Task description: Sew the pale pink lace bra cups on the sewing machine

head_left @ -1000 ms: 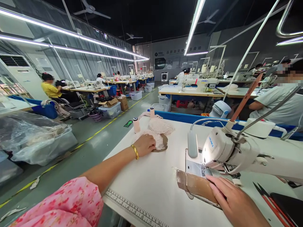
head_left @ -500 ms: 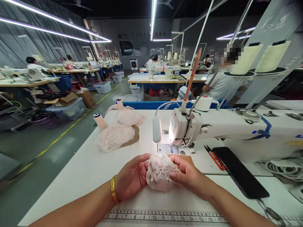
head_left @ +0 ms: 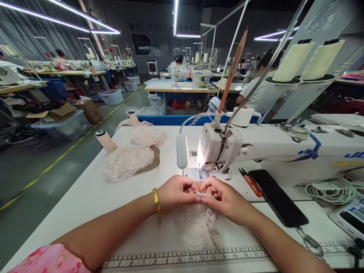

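White lace fabric hangs from my fingers toward me, its lower part lying over the table near the printed ruler. My left hand pinches the upper edge of the lace between thumb and fingers. Close beside it, my right hand pinches the same edge, the two thumbs nearly touching. Both hands are just in front of the needle area of a white sewing machine. Part of the lace edge is hidden behind my fingers.
Piles of lace pieces and a thread cone stand at the left. Right of my hands lie red-handled snips, a black phone and a coiled white cable. A co-worker sits beyond the machine.
The lace has gone from bunched between my palms to hanging down, held by its upper edge. My hands have come together and turned, fingertips pinching. The view has shifted slightly.
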`<action>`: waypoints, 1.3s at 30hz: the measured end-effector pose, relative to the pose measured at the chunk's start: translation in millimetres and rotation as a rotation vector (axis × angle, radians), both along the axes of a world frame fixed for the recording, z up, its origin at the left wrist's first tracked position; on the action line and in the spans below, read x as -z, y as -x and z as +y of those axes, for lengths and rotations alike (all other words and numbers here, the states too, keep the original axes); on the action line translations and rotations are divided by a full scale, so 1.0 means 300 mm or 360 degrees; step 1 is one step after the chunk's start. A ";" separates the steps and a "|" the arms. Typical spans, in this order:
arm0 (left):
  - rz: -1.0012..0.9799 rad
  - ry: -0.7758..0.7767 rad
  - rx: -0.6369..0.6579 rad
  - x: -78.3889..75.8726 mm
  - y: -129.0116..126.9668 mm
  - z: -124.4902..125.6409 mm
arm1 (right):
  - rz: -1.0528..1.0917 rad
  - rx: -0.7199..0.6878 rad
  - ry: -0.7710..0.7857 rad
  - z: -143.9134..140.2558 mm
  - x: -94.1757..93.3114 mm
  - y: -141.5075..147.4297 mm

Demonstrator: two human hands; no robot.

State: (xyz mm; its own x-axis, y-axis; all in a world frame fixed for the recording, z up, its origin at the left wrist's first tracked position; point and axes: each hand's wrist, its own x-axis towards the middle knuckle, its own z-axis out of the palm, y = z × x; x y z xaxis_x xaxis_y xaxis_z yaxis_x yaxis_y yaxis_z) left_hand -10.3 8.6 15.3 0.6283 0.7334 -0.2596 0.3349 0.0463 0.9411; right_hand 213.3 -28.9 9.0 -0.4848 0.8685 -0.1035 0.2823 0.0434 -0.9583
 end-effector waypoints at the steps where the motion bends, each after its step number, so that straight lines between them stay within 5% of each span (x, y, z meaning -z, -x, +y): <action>1: 0.0037 -0.0134 -0.0022 0.004 -0.001 -0.003 | -0.0053 0.0040 -0.0069 0.000 0.002 -0.002; 6: 0.0148 -0.0810 -0.0143 0.022 -0.008 -0.041 | -0.0307 0.0107 -0.0417 -0.005 0.000 0.000; 13: 0.0100 -0.1068 -0.0171 0.040 -0.024 -0.053 | -0.0295 0.0163 -0.0620 -0.018 0.000 0.013; 16: 0.0017 -0.1058 -0.0196 0.042 -0.035 -0.060 | -0.0301 0.0170 -0.0698 -0.021 0.007 0.020; 26: -0.0231 -0.0473 -0.0260 0.026 -0.057 -0.071 | -0.0268 0.0282 -0.0815 -0.029 0.026 0.018; 39: 0.0045 -0.0783 -0.0259 0.018 -0.046 -0.047 | -0.0426 0.0362 -0.0889 -0.020 0.041 0.025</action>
State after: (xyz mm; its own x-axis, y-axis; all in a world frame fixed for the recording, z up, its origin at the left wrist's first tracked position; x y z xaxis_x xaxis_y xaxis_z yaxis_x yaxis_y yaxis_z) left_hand 3.6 -5.5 9.9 0.4936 0.8607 0.1250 0.3859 -0.3456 0.8554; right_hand 205.7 -34.9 -3.2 -0.3031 0.9041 0.3013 0.5684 0.4253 -0.7043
